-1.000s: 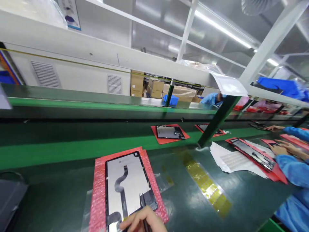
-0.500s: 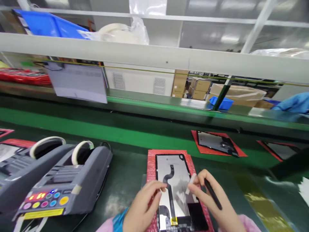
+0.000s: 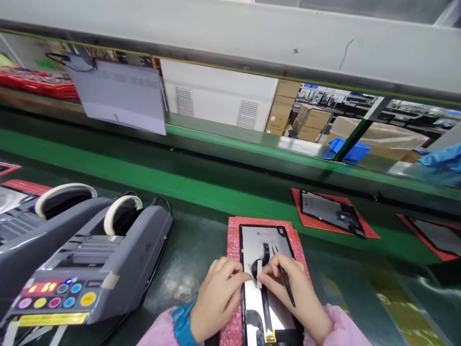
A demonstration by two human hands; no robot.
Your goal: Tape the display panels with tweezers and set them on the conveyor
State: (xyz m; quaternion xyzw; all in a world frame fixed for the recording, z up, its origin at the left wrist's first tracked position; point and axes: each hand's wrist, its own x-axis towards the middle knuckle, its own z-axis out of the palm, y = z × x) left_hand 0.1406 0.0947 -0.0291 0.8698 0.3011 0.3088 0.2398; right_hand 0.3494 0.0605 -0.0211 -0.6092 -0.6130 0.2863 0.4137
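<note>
A tablet screen panel (image 3: pixel 254 235) lies back side up, with a black flex cable (image 3: pixel 267 307) running down it to a gold end. My right hand (image 3: pixel 293 283) pinches a short white strip of tape (image 3: pixel 259 274) over the cable's bend. The same hand keeps black tweezers (image 3: pixel 287 287) tucked between its fingers, tips pointing away from me. Just left of the strip is my left hand (image 3: pixel 223 293), fingers curled and thumb against forefinger; whether anything is between them is hidden. Under the panel is a red bubble-wrap sheet (image 3: pixel 234 240).
Two grey tape dispensers (image 3: pixel 133 254) with white rolls stand to the left. Further panels on red sheets lie at the back right, one being a nearby panel (image 3: pixel 324 209). A white paper board (image 3: pixel 118 98) hangs from the shelf beam (image 3: pixel 216 33). Yellowish tape (image 3: pixel 392 302) crosses the right bench.
My right hand has moved left, bringing the white strip from the panel's right side to the cable. My left hand's fingers have drawn closer together. The camera has tilted downward.
</note>
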